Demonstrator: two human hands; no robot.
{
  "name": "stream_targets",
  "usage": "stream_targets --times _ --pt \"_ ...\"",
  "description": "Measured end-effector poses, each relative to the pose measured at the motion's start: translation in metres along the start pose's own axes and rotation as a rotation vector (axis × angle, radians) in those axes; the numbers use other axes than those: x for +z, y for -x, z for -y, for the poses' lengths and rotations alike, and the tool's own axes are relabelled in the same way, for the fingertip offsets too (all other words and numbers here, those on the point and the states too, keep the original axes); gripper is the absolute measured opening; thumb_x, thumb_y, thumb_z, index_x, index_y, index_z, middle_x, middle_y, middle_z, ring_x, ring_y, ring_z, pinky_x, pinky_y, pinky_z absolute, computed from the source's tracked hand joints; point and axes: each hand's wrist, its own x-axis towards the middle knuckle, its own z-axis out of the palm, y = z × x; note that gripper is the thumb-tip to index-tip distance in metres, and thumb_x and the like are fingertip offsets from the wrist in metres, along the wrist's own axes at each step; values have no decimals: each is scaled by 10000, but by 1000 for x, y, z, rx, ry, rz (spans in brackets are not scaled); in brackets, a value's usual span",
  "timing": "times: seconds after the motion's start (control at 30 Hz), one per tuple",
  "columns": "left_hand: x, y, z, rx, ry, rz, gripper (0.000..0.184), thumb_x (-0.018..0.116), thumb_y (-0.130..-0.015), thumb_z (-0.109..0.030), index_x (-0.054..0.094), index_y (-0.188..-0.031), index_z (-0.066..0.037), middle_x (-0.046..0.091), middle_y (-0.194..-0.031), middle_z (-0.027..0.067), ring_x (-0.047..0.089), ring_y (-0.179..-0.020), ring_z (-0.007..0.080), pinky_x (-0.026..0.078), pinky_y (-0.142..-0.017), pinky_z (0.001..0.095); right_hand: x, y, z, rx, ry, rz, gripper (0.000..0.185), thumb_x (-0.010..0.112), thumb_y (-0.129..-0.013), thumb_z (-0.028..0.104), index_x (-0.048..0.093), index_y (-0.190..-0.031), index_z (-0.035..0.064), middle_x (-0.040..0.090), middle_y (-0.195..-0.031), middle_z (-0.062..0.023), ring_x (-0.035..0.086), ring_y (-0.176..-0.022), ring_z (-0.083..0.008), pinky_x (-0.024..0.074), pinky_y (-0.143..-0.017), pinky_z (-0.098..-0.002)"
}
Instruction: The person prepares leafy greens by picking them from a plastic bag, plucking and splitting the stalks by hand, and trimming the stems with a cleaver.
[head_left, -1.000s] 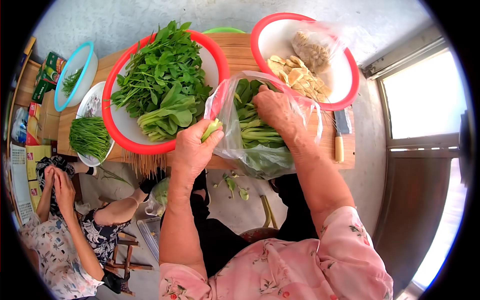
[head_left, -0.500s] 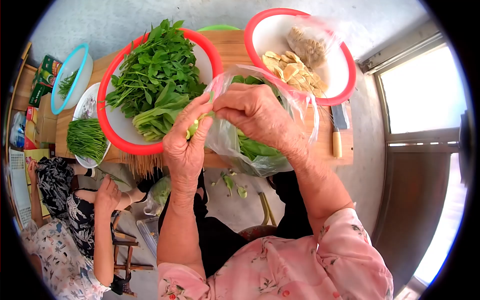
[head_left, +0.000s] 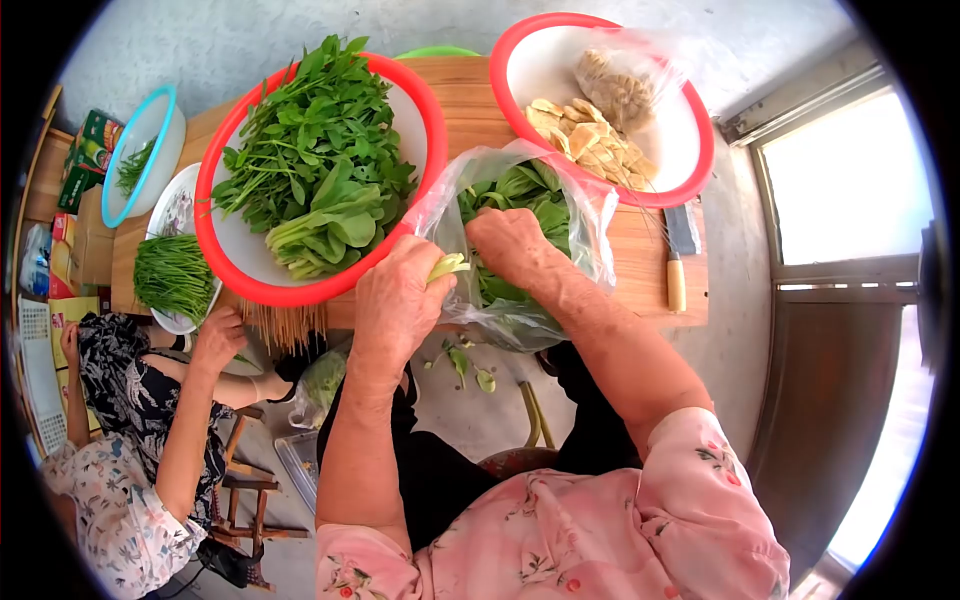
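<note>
Nearest my camera, the left hand [head_left: 395, 300] has its fingers closed on a few pale green stems [head_left: 448, 266], right at the left side of a clear plastic bag [head_left: 520, 332]. The right hand [head_left: 512, 245] reaches into the bag among leafy greens [head_left: 530, 190]; its fingers are bent toward the leaves, but from here I cannot tell whether they grip any. The bag sits at the near edge of the bench [head_left: 640, 270], its mouth spread wide. On the floor [head_left: 452, 415] below, I see loose leaf scraps [head_left: 458, 362].

Going by how things lie, I'd call the work partway through. A little farther out, the left red-rimmed basin [head_left: 290, 293] carries a broad-leaved bunch [head_left: 325, 225] much like what is in the bag, so I take it as the part done; finer-leaved greens [head_left: 310, 130] are heaped behind it. What the bag holds I count as left, though the right hand hides some of it.

Off to the right lies a knife [head_left: 676, 285], untouched; beyond it, a second red-rimmed basin [head_left: 706, 150] holds pale slices [head_left: 590, 145].
</note>
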Motion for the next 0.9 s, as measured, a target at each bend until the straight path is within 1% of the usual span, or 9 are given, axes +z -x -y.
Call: stream_targets --times 0.1,0.2,0.3,0.47,0.5,0.53,0.63,0.8,0.9 --pt "-1 0 5 -26 -6 -21 160 647 -698 -47 566 -829 -4 588 -852 129 574 -732 295 450 -657 345 -5 -3 1 12 70 -60 149 550 -748 67 687 -804 45 662 -855 -148 655 -810 -313 530 -676 -381" --pt "3 -1 17 -22 99 -115 194 654 -736 -90 563 -897 -34 594 -843 130 601 -753 309 454 -639 400 -36 8 -9 120 -107 138 145 572 -746 84 689 -827 54 652 -894 -146 645 -853 -301 515 -721 -377" --pt "-2 -3 6 -161 405 -256 163 645 -797 -88 597 -942 -30 613 -787 94 595 -646 197 464 -573 331 -52 24 -30 99 -242 -184 218 604 -754 88 662 -956 28 615 -942 -121 609 -866 -271 473 -727 -349" --pt "-11 -5 2 -234 1059 -301 152 626 -857 -94 629 -980 -4 623 -788 34 538 -590 73 460 -545 212 -73 30 -9 -48 -995 -432 179 589 -850 91 640 -998 5 628 -855 -81 586 -839 -179 454 -767 -297" --pt "-11 -5 2 -249 1177 -300 155 640 -848 -98 630 -972 -5 627 -789 43 532 -578 76 461 -545 217 -84 36 2 -21 -1185 -320 202 574 -876 75 629 -1048 -16 648 -939 -50 582 -891 -123 463 -786 -283" --pt "-11 -4 3 -264 1295 -301 158 654 -839 -102 631 -963 -6 630 -790 53 527 -567 80 462 -545 222 -87 38 7 -33 -1182 -318 202 574 -876 75 629 -1048 -16 648 -939 -50 582 -891 -123 463 -786 -283" --pt "-11 -3 6 -212 1322 -318 171 658 -838 -113 625 -964 -3 631 -777 56 517 -560 80 455 -531 227 -93 39 21 -31 -1759 -95 261 575 -883 88 608 -1111 -34 644 -1035 -71 592 -914 -115 476 -829 -259" --pt "-18 -2 2 -195 1250 -303 192 656 -842 -131 654 -987 -6 606 -725 8 496 -562 62 420 -517 203 -79 32 43 -109 -1805 -76 287 545 -894 59 574 -1164 -35 646 -1018 -59 593 -897 -116 489 -796 -255" --pt "-17 1 4 -229 1255 -319 170 689 -810 -109 673 -952 -17 612 -754 -14 495 -581 46 402 -511 192 -64 24 51 -145 -1571 -242 272 547 -882 12 585 -1150 -12 631 -910 -51 577 -864 -110 486 -762 -248"
